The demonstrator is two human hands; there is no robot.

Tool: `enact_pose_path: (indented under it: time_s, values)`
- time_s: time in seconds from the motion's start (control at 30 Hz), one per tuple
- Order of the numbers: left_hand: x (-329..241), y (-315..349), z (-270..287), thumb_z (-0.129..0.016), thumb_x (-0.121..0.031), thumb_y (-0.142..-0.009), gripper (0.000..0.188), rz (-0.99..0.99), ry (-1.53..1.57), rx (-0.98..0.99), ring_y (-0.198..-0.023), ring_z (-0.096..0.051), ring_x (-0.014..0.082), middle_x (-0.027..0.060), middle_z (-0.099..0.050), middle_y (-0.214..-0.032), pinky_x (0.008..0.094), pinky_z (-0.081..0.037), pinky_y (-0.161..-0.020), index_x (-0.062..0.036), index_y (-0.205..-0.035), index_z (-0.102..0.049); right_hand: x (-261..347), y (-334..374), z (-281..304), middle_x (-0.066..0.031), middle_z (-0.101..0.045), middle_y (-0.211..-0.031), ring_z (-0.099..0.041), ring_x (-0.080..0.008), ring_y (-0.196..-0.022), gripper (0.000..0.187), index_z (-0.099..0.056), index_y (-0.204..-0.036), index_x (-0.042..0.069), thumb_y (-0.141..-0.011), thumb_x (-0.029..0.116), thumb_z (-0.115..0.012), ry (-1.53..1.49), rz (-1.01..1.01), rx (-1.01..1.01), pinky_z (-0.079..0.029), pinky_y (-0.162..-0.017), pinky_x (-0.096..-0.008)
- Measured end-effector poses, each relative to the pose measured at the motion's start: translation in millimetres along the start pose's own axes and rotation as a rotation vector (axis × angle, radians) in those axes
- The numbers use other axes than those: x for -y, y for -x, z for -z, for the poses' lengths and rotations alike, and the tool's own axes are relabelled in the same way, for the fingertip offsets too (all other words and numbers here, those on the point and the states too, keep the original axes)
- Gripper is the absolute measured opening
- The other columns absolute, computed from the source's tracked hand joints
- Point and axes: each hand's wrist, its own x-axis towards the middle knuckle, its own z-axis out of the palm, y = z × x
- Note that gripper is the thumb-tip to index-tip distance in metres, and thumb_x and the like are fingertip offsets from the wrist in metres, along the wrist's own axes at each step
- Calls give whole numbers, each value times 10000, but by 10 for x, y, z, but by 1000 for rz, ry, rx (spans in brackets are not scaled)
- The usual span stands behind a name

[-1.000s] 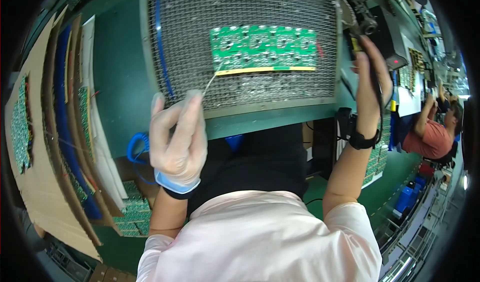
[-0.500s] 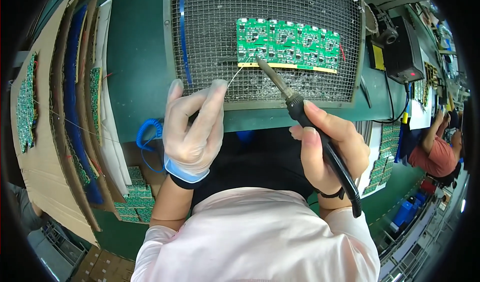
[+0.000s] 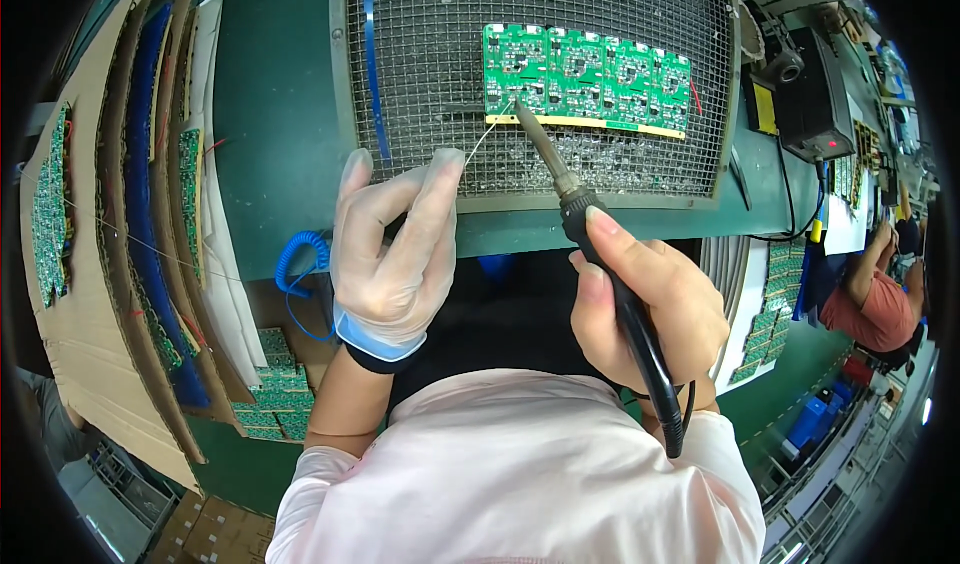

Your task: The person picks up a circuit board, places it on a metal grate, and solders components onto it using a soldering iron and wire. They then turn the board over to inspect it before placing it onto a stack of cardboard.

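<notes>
A green circuit board panel (image 3: 578,76) with a yellow near edge lies on a wire-mesh tray (image 3: 425,59). My right hand (image 3: 655,314) is wrapped round the black handle of a soldering iron (image 3: 551,164), whose tip meets the panel's near left part. In a thin glove, my left hand (image 3: 395,249) pinches a fine strand of solder wire (image 3: 487,140) between thumb side and fingers. The strand runs up to the board close to the iron's tip. Where tip, wire and board meet is too small to make out exactly.
Cardboard sheets (image 3: 95,264) holding more boards stand at the left. A coiled blue cord (image 3: 300,261) hangs by my left wrist. At the right are a black box with a red light (image 3: 815,104), tweezers (image 3: 739,177), and stacked boards (image 3: 770,314). Another person (image 3: 872,299) sits farther right.
My right hand and the iron's handle have swung slightly left, so the iron is more upright. The tip stays on nearly the same spot; the whole view has shifted a little.
</notes>
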Motion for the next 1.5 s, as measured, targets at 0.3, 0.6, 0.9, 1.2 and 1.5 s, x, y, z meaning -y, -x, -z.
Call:
enact_pose_path:
  time_s: [0.3, 0.6, 0.9, 1.2, 1.5]
  values:
    - [-33, -26, 2, -750, 111, -780, 390, 29, 7, 16, -837, -677, 160, 56, -719, -967, 489, -485, -1029, -60, -1129, -769, 10, -34, 4, -144, -710, -755, -709, -180, -648, 293, -667, -1162, -57, -876, -2, -697, 27, 18, 25, -560, -619, -262]
    - [-31, -24, 12, -747, 115, -782, 402, 44, 23, 50, -858, -678, 157, 51, -717, -974, 483, -461, -1045, -63, -1142, -767, 27, 76, -40, -139, -725, -823, -701, -170, -657, 322, -653, -1209, -52, -894, 10, -687, -37, -131, 15, -564, -636, -265]
    - [4, -28, -11, -765, 74, -763, 498, -16, -12, 55, -864, -641, 173, 16, -649, -987, 546, -487, -993, -106, -1227, -741, -3, 109, -92, -165, -734, -972, -730, -183, -757, 398, -608, -1289, -32, -903, 15, -693, -26, 11, 44, -584, -716, -266]
    - [-42, -46, 13, -746, 103, -791, 395, 36, -18, 73, -861, -673, 152, 53, -729, -965, 486, -466, -1040, -60, -1150, -765, 78, 104, -65, -178, -736, -994, -752, -189, -836, 397, -590, -1300, -24, -927, 56, -699, -94, -177, 74, -600, -765, -288]
    - [3, -3, -29, -762, 77, -773, 460, 11, -19, 40, -854, -649, 161, 26, -677, -962, 520, -476, -1021, -100, -1198, -754, 140, 109, -38, -165, -731, -1036, -732, -167, -891, 393, -618, -1322, -3, -932, 17, -670, -108, -266, 141, -565, -832, -249]
